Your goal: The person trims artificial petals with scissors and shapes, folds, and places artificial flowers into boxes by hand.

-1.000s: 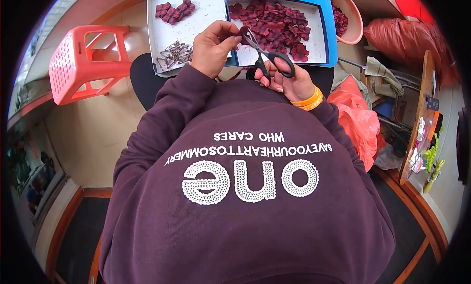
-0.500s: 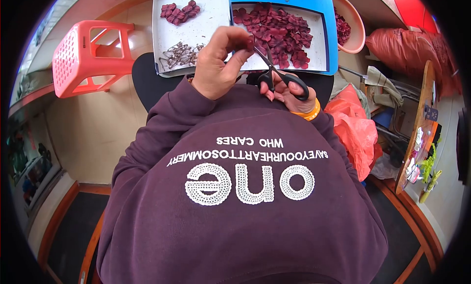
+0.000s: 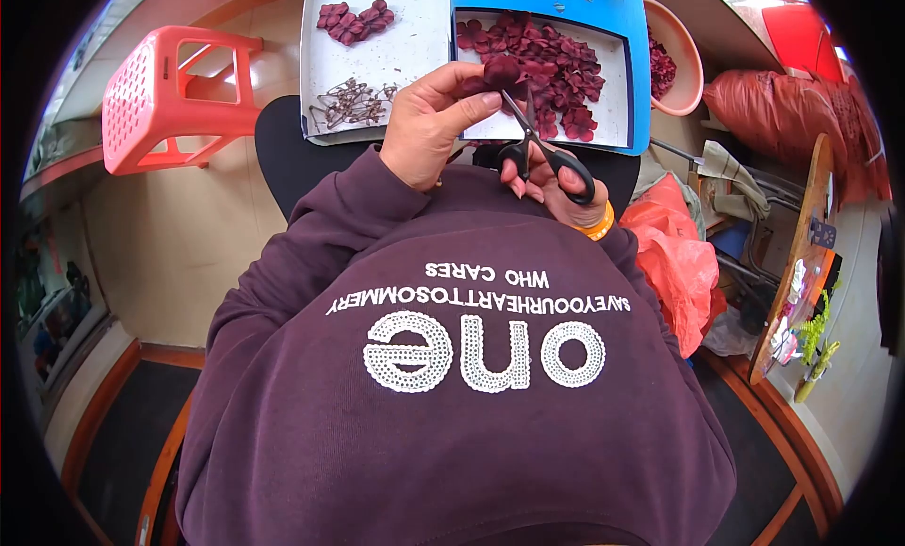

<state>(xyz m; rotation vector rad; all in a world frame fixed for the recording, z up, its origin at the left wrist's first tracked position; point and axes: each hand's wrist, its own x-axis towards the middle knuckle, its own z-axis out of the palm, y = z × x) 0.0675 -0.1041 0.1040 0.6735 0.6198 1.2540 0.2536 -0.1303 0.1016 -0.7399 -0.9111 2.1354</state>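
Left hand (image 3: 429, 131), upper centre of the frame: I pinch a single dark red fabric petal (image 3: 501, 72) between thumb and fingertips. The pinch is narrow and closed on the petal's lower part, so most of its face stands clear above the fingers. This placement likely keeps the soft piece taut and my fingertips to one side of the cutting edges.

Right hand (image 3: 564, 190), just right of centre: my fingers are curled about the black handles of the scissors (image 3: 532, 135). The grip is closed on the tool; the blades stand parted, tips up, just below the petal. Whether a blade touches it, I cannot tell. Holding the handles low probably lets the blades point away from my body and keeps my view of the tips open.

Supply, upper right of centre: loose petals (image 3: 556, 70) lie heaped in a white-lined blue box (image 3: 639, 89), directly behind the blades and within short reach.

Upper left of centre: a white tray (image 3: 424, 37) bears a small petal cluster (image 3: 353, 23) at the top and metal pins (image 3: 349, 105) below it. The gap between them presumably prevents mixing. An orange wristband (image 3: 604, 222) sits at my right wrist, clear of the handles.
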